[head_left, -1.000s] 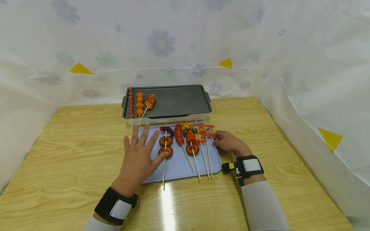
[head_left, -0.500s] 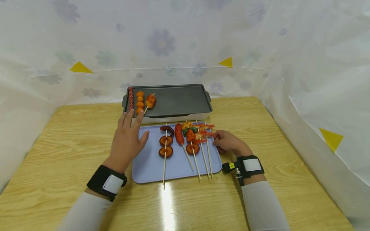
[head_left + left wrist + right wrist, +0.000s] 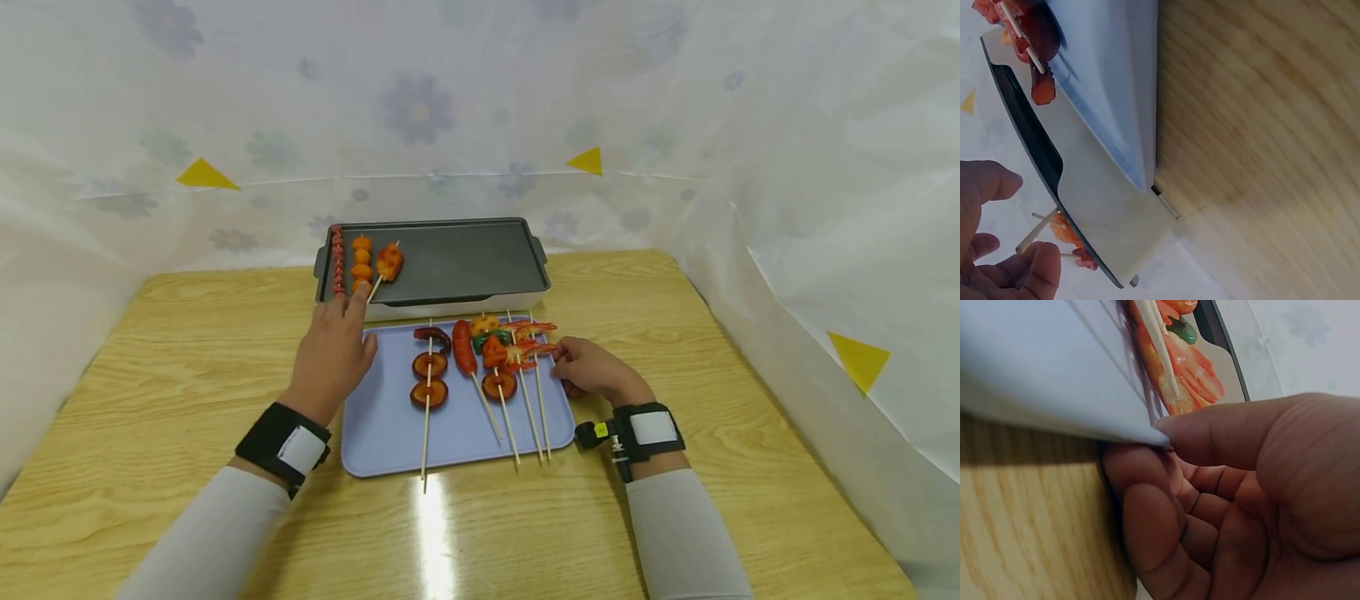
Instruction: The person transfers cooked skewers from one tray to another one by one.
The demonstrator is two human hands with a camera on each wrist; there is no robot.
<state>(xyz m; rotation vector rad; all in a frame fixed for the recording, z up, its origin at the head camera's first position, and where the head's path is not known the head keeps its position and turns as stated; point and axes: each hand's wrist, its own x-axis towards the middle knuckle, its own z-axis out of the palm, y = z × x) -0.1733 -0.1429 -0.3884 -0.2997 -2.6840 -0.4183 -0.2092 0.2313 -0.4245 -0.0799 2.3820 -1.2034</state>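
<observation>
My left hand [image 3: 330,354] is over the front left edge of the grill pan [image 3: 468,258], by the lower ends of an orange ball skewer [image 3: 362,257] and a browned-piece skewer [image 3: 390,262]. In the left wrist view, a stick end [image 3: 1034,232] lies between the spread thumb and bent fingers of the left hand [image 3: 985,244]; no firm grip shows. A pink skewer [image 3: 337,260] is at the pan's far left. My right hand [image 3: 596,368] pinches the right edge of the lilac tray [image 3: 378,437]; the right wrist view shows thumb above, fingers below the tray [image 3: 1054,375].
On the tray lie a mushroom skewer [image 3: 429,393], a sausage skewer [image 3: 464,348], a mixed skewer [image 3: 500,385] and shrimp skewers [image 3: 528,350]. The pan stands just behind the tray on the wooden table [image 3: 187,375]. A pale flowered sheet [image 3: 480,108] hangs behind and at both sides.
My left hand has moved left and forward from above the tray's left part to the pan's front edge, and its spread fingers have drawn closer together. The right hand keeps its hold on the tray.
</observation>
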